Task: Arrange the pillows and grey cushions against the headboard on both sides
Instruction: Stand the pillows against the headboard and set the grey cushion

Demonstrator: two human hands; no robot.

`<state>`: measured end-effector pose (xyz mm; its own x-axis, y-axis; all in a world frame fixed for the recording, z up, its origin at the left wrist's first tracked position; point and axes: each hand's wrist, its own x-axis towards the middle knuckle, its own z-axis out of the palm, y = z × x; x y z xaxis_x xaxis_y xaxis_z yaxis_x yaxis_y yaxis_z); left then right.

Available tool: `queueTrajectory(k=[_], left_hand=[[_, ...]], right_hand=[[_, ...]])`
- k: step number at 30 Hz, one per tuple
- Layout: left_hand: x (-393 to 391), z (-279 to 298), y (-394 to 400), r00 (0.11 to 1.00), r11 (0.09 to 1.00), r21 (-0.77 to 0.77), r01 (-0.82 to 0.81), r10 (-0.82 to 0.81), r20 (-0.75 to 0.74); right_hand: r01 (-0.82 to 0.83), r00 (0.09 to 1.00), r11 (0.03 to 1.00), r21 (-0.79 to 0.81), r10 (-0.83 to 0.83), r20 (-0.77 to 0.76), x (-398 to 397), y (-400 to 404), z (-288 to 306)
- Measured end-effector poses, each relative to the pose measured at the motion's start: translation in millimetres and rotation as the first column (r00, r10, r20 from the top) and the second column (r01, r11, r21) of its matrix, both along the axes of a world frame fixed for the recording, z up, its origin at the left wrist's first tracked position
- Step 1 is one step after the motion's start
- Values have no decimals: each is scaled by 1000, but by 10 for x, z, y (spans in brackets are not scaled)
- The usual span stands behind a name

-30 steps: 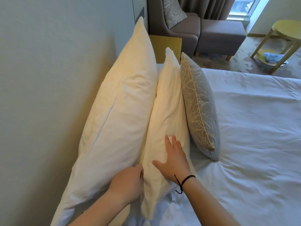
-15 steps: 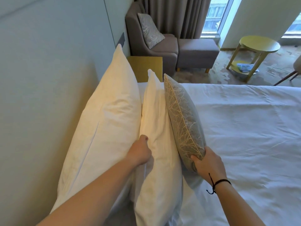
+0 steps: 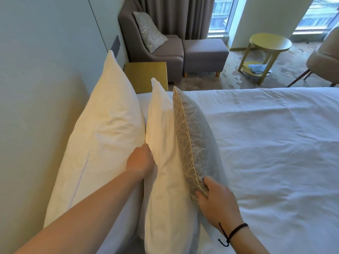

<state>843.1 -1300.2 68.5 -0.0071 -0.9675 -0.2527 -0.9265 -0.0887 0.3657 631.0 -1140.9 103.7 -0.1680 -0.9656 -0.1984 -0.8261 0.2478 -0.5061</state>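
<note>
A grey armchair (image 3: 146, 44) with ottoman (image 3: 203, 54) stands near a round yellow table (image 3: 269, 43).

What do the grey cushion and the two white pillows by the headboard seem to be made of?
Grey cushion: apparently woven fabric, matte, with a pale leaf-vein pattern, possibly embroidered.
Large white pillow and smaller white pillow: smooth, matte white cloth, probably cotton, judging by the soft creases; the filling is hidden.

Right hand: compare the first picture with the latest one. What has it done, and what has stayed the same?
The right hand left the face of the small pillow, where it lay flat, and moved right to grip the near lower corner of the grey cushion. The left hand stayed tucked between the big pillow and the small one, now higher up. All three stay standing on edge in the same order.
</note>
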Motion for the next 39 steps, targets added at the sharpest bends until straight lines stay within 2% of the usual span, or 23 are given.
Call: queueTrajectory(k=[5, 7, 9, 10, 12, 15, 19, 25, 28, 32, 34, 37, 39], left_hand=[[-356, 271, 115, 988, 991, -100, 86, -98, -119], [-603, 396, 193, 985, 992, -94, 85, -98, -142], [-813, 449, 251, 989, 991, -52, 120, -124, -77], [-885, 436, 264, 987, 988, -7, 153, -153, -42], [-948, 375, 281, 979, 977, 65, 201, -198, -42], [-893, 306, 292, 957, 968, 33, 249, -241, -160], [-694, 273, 356, 927, 969, -7, 248, -240, -288], [-301, 342, 472, 897, 988, -33, 152, -151, -416], [-176, 518, 432, 898, 983, -108, 147, -179, -402], [8, 690, 341, 880, 971, -194, 141, -212, -424], [54, 664, 298, 897, 969, -197, 150, -217, -386], [3, 512, 221, 946, 981, -108, 159, -183, -268], [-75, 419, 180, 962, 989, -63, 136, -147, -229]], right_hand=[[-158, 986, 987, 17, 157, 56, 83, -109, -75], [-169, 959, 985, 18, 160, 233, -32, -172, -64], [-88, 879, 996, -19, 87, 468, -223, -255, -77], [-3, 855, 998, -66, 37, 518, -348, -319, -120], [193, 846, 976, -101, -113, 522, -621, -499, -258], [333, 778, 938, 98, -332, 533, -963, -842, -544], [234, 750, 928, 290, -362, 553, -943, -1157, -943], [146, 675, 934, 326, -334, 657, -338, -1279, -1182], [111, 575, 922, 371, -364, 733, -143, -1335, -1173], [13, 387, 900, 435, -406, 828, 58, -1400, -1214], [59, 406, 889, 455, -438, 802, 157, -1438, -1270], [115, 571, 909, 400, -390, 722, 191, -1492, -1319], [98, 634, 928, 360, -337, 696, 136, -1529, -1334]])
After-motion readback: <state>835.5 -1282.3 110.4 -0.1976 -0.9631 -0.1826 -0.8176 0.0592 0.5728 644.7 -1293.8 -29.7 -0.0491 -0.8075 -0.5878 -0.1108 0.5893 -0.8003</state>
